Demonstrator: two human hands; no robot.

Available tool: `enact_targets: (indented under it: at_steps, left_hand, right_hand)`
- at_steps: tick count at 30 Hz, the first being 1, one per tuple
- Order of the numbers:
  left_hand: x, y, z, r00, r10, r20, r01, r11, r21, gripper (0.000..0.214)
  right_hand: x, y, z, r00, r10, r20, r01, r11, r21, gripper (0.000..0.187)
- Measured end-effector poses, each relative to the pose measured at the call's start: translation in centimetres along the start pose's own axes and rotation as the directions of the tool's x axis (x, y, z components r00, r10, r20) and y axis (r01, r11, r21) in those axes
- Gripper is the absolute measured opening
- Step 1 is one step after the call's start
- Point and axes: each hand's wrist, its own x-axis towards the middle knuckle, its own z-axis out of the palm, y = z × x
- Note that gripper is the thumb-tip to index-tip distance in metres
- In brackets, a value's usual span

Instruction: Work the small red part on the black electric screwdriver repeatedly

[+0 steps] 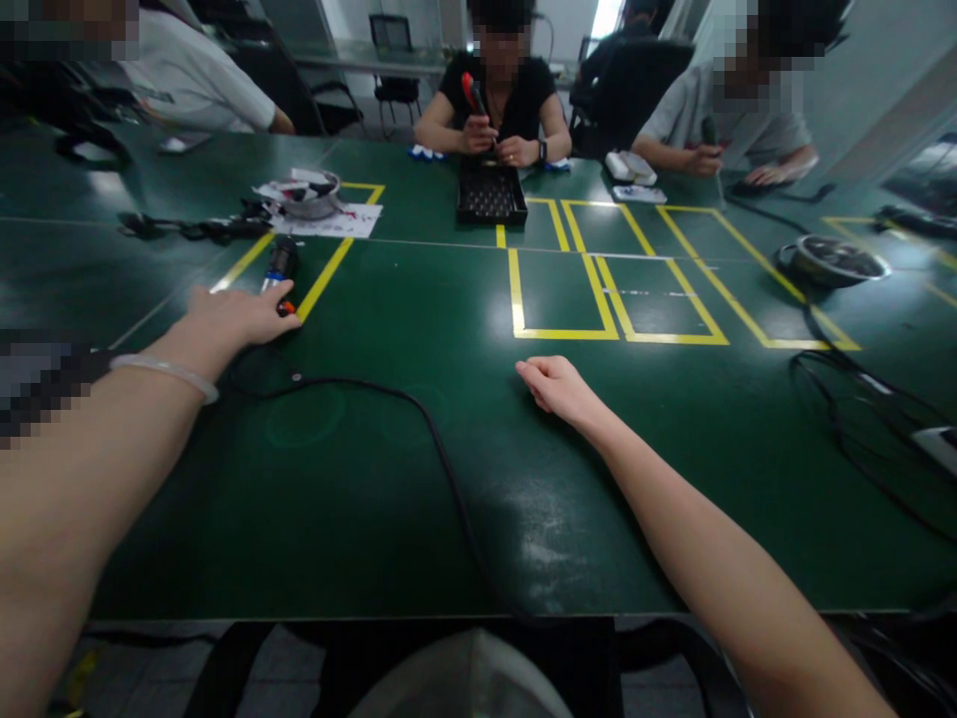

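Observation:
My left hand (240,317) reaches out to the left side of the green table (359,499). Its fingers close on a black cylindrical tool (281,261) with a blue and silver band; a small orange part shows by the fingertips. Part of the tool is hidden under the hand, and its exact kind is unclear. My right hand (559,387) rests on the table near the middle, its fingers curled together, with nothing visible in them. A black cable (441,439) runs from near my left wrist to the table's front edge.
Yellow tape outlines (564,333) mark the table. Beyond the tool lie a round part (310,194) and a paper sheet (363,221). A co-worker opposite holds a red-and-black tool (473,92) over a black tray (491,214). Another round device (837,261) and cables (844,419) lie right.

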Motion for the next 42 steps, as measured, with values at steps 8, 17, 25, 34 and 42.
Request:
enact_targets:
  at_steps: [8, 17, 25, 34, 42]
  left_hand:
    - [-0.4, 1.7, -0.7, 0.981, -0.168, 0.099, 0.157, 0.982, 0.106, 0.069]
    - [-3.6, 6.3, -0.7, 0.996, -0.072, 0.056, 0.070, 0.997, 0.038, 0.071]
    - [-9.0, 14.1, -2.0, 0.992, 0.118, -0.043, -0.115, 0.992, 0.060, 0.067]
    - [-13.4, 22.9, -3.6, 0.954, 0.264, -0.140, -0.260, 0.964, 0.052, 0.061]
    - [-15.2, 27.6, -4.1, 0.891, 0.393, -0.226, -0.406, 0.914, -0.011, 0.055]
  right_hand:
    - [0.0, -0.5, 0.0, 1.000, 0.005, 0.004, -0.005, 0.998, -0.060, 0.043]
    - [0.1, -0.5, 0.2, 1.000, -0.009, -0.004, 0.009, 0.999, -0.053, 0.042]
    - [-0.3, -1.7, 0.5, 0.965, -0.178, -0.194, 0.176, 0.984, -0.027, 0.024]
    - [-1.2, -3.5, 1.7, 0.986, -0.160, -0.036, 0.142, 0.942, -0.304, 0.016]
    - [-0.8, -2.8, 1.7, 0.999, -0.043, -0.008, 0.038, 0.947, -0.319, 0.029]
